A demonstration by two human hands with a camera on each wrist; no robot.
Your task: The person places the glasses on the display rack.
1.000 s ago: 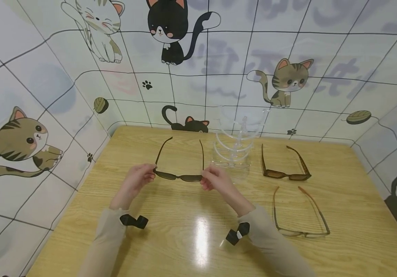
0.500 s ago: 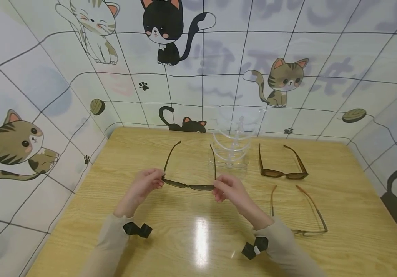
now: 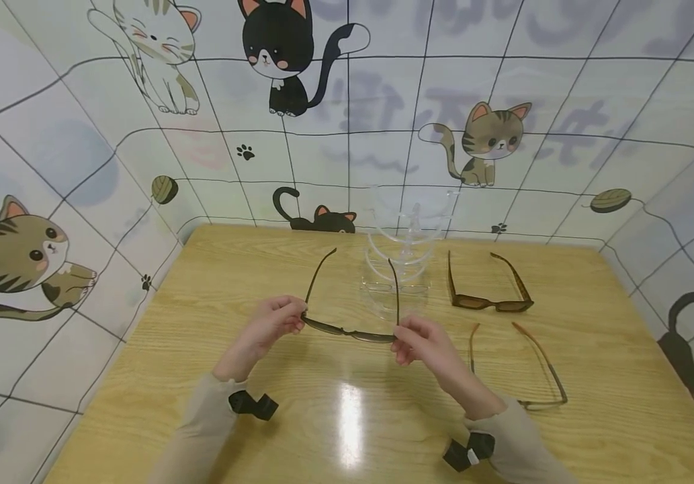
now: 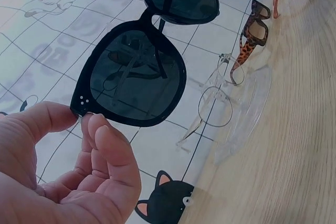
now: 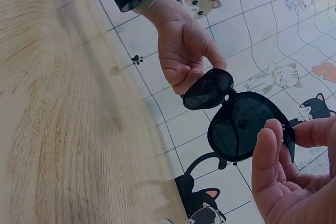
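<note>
Both hands hold a pair of black sunglasses [image 3: 324,327] above the table, temples spread and pointing away from the person. The left hand [image 3: 268,328] pinches the left front corner between thumb and fingers, by the three small dots on the frame [image 4: 84,100]. At the opposite corner the right hand [image 3: 431,344] pinches the frame where the temple joins. The dark lenses [image 5: 244,124] face the wrist cameras. Beyond the right temple stands a clear acrylic glasses stand [image 3: 407,249], with thin wire-rimmed glasses [image 4: 215,107] low on it.
Tortoiseshell sunglasses [image 3: 473,302] lie open on the wooden table [image 3: 159,349], right of the stand. Nearer the person are glasses with orange-brown temples [image 3: 555,376], partly hidden by the right arm. A cat-patterned wall covering [image 3: 383,154] encloses the back and sides.
Both hands have moved right and a little toward the person, carrying the black sunglasses. The right arm now covers part of the orange-brown-templed glasses. The head view has shifted slightly.
</note>
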